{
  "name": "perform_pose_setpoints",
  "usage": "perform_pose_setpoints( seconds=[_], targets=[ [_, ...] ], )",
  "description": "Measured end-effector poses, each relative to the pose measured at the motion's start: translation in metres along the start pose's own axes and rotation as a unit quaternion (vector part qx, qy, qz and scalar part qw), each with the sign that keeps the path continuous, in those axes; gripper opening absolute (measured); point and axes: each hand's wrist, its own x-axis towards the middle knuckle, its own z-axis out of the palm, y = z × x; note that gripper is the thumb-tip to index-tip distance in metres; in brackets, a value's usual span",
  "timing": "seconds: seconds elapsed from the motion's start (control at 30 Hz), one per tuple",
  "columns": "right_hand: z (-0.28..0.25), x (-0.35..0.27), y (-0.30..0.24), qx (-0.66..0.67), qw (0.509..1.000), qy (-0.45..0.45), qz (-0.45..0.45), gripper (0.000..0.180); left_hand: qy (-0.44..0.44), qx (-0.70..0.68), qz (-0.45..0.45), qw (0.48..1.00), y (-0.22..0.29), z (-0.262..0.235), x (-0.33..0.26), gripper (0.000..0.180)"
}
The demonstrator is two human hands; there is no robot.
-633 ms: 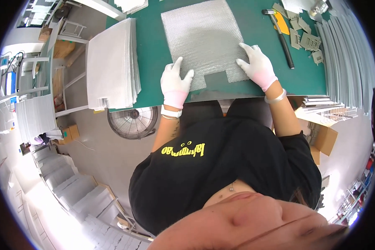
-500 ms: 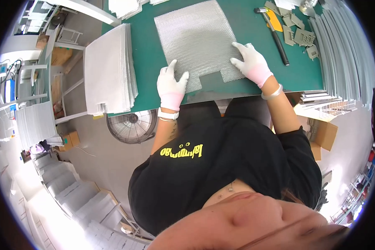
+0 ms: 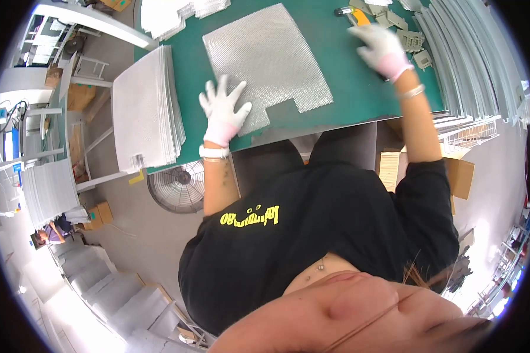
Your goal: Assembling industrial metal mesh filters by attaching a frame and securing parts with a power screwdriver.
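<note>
A silvery mesh sheet (image 3: 271,59) with a notch cut from its near right corner lies flat on the green table (image 3: 359,88). My left hand (image 3: 222,110), in a white glove, presses with spread fingers on the sheet's near left corner. My right hand (image 3: 380,47), also gloved, is off the sheet at the far right, fingers apart, over a yellow-handled tool (image 3: 353,15) and several small grey parts (image 3: 411,40). I cannot see anything held in it.
A thick stack of white sheets (image 3: 147,109) sits on the table's left end. Long grey strips (image 3: 471,59) are piled at the right. A round fan (image 3: 179,187) stands on the floor under the table, with cardboard boxes (image 3: 459,173) to the right.
My right hand has left the sheet's near right corner and moved up and right toward the tool and small parts. My left hand stays on the sheet.
</note>
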Motion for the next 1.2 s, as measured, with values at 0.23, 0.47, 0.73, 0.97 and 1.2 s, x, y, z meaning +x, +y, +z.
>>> perform_pose_setpoints(
  seconds=[0.23, 0.47, 0.73, 0.97, 1.2],
  targets=[
    [0.008, -0.031, 0.108, -0.092, 0.979, -0.177, 0.042, 0.059, -0.062, -0.007, -0.011, 0.998, 0.028, -0.019, -0.042, 0.057],
    [0.041, -0.066, 0.197, 0.241, 0.927, 0.237, -0.161, 0.038, 0.186, -0.131, 0.067, 0.971, 0.097, -0.062, -0.070, 0.052],
    [-0.041, -0.099, -0.167, 0.471, 0.862, -0.016, 0.187, 0.025, -0.013, -0.797, -0.392, 0.459, 0.114, 0.044, -0.165, 0.040],
    [0.073, -0.167, -0.257, 0.814, 0.401, -0.135, 0.398, 0.034, 0.014, -0.821, -0.366, 0.438, 0.117, 0.057, -0.132, 0.034],
    [0.084, -0.152, -0.243, 0.737, 0.534, -0.157, 0.384, 0.024, 0.041, -0.804, -0.362, 0.470, 0.125, 0.047, -0.127, 0.033]
  ],
)
